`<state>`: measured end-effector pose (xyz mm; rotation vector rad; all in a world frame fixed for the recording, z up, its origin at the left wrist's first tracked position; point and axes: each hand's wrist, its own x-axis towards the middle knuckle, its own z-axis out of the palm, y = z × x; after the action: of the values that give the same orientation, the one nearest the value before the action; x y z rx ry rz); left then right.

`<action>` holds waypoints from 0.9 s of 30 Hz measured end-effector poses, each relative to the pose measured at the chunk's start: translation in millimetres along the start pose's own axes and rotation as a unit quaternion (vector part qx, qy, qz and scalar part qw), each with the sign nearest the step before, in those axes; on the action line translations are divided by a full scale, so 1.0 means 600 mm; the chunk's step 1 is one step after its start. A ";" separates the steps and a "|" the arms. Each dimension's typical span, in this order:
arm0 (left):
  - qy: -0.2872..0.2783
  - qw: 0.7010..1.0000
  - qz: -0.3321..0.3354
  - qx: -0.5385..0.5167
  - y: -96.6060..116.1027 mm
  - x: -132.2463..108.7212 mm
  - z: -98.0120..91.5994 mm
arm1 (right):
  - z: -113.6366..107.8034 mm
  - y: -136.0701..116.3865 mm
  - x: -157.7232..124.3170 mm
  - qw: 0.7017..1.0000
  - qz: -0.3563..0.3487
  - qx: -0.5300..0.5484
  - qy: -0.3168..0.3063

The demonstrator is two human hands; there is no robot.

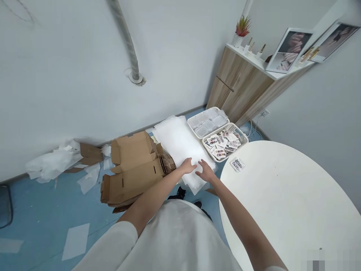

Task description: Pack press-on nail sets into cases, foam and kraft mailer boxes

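Both my arms reach down to a stack of white foam sheets [175, 141] lying on the blue floor. My left hand [188, 165] rests on the near edge of the stack, fingers together and slightly curled over the top sheet. My right hand [205, 171] lies beside it with fingers spread flat on the same sheet. The two hands nearly touch. Whether either pinches a sheet I cannot see.
A pile of flattened cardboard boxes [132, 169] lies left of the sheets. A white basket [244, 142] of small packets and a clear compartment tray [208, 121] sit behind. A round white table [290, 203] with one packet [237, 164] is at right. A wooden cabinet [242, 88] stands behind.
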<state>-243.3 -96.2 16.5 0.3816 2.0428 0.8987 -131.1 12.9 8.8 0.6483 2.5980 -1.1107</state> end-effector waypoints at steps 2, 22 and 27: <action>-0.001 1.000 -0.024 -0.015 0.005 0.018 -0.005 | 0.004 -0.009 0.029 0.999 0.022 -0.021 -0.008; 0.115 0.977 -0.122 -0.129 -0.019 0.058 0.013 | 0.041 -0.053 0.044 0.999 -0.042 -0.003 -0.022; 0.152 0.968 -0.150 -0.134 -0.026 0.061 0.005 | 0.021 -0.041 0.061 0.991 0.016 0.096 0.097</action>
<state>-261.7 -85.5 -17.2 -0.2219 2.1366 1.0745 -174.1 -0.3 1.4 0.8781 2.6480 -1.3622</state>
